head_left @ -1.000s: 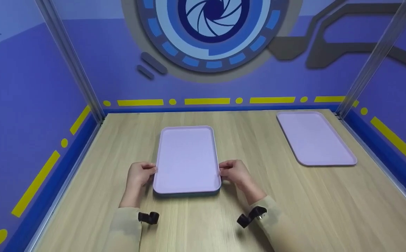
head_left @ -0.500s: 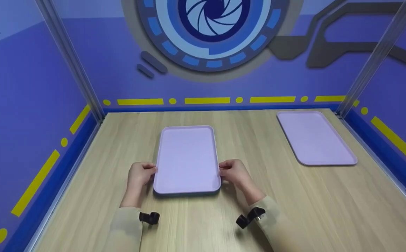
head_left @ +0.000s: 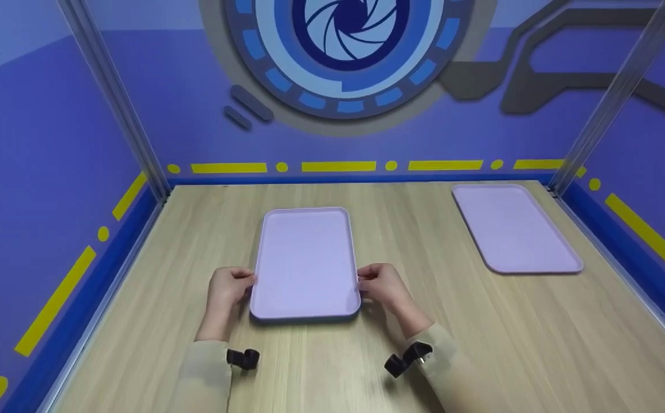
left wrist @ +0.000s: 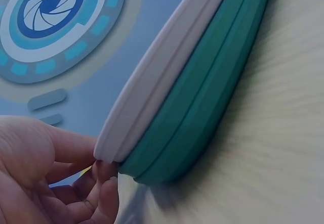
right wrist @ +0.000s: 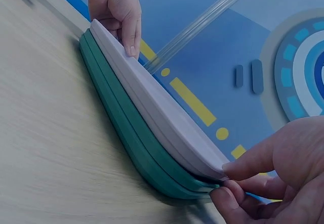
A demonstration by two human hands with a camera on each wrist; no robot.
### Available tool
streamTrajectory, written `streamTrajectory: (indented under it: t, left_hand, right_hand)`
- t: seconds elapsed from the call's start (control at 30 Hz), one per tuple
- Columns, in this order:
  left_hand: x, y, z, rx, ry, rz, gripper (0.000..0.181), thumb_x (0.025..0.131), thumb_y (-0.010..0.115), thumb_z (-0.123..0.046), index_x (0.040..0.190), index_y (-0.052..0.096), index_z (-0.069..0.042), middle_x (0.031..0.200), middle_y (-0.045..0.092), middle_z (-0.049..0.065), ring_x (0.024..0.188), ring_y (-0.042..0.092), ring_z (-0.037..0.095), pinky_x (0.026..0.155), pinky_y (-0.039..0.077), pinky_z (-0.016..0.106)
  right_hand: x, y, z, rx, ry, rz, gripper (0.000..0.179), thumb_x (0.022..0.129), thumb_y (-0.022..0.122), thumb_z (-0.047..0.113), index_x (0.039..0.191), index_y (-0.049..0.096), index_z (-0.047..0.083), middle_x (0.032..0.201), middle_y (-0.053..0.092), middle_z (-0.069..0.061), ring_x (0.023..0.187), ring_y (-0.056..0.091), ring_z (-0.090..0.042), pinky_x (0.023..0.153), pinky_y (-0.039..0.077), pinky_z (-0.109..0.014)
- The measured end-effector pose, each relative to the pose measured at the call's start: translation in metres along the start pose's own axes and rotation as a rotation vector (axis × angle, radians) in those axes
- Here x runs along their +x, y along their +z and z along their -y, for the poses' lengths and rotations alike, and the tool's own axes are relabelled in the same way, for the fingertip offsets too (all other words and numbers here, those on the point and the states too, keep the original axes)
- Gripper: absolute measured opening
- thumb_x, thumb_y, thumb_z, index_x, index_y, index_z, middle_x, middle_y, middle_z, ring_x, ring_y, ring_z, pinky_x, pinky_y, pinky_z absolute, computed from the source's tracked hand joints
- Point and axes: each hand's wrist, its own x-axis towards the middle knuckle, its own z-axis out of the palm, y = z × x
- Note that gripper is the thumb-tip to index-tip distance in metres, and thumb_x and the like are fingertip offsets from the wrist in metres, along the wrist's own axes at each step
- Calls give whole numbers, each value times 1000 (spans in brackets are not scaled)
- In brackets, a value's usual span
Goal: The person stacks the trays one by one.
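A lilac rectangular tray (head_left: 306, 264) lies on top of green trays (left wrist: 192, 102), whose sides show below it in both wrist views. My left hand (head_left: 227, 289) pinches the lilac tray's left edge, thumb at the rim and fingers underneath. At the opposite edge, my right hand (head_left: 387, 285) holds the same tray between thumb and curled fingers. In the right wrist view, a thin dark gap parts the lilac tray from the green trays (right wrist: 136, 143) near the fingertips. From the head view the green trays are almost wholly hidden.
A second lilac tray (head_left: 516, 229) lies at the back right of the wooden table (head_left: 424, 229). Blue-purple printed panels (head_left: 332, 143) rise along the back and both sides, with metal posts (head_left: 120, 103) at the corners.
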Motion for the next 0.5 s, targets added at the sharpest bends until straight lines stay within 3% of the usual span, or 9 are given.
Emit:
streamTrajectory:
  t: [0.2,0.4,0.5]
  left_hand:
    - [2,2,2,-29,8,12,20,92,71,-4,107,74,8,105,74,21,86,66,22,66,53,25]
    - [3,5,3,-100,31,51,33,94,64,1,125,66,12,127,66,31,118,64,41,95,58,40]
    - [4,6,6,-178,9,78,39,95,63,3,132,62,10,136,62,32,125,62,41,101,56,43]
  right_hand:
    - [4,1,-5,58,61,16,22,84,65,-8,106,67,-11,81,62,-4,70,60,-13,59,56,-26]
    - [7,-3,-8,88,73,47,26,85,66,-7,110,66,-11,83,64,-7,70,60,-13,60,57,-27]
    - [7,-5,-9,93,76,59,27,85,68,-6,112,65,-11,86,65,-9,72,61,-14,63,59,-29]
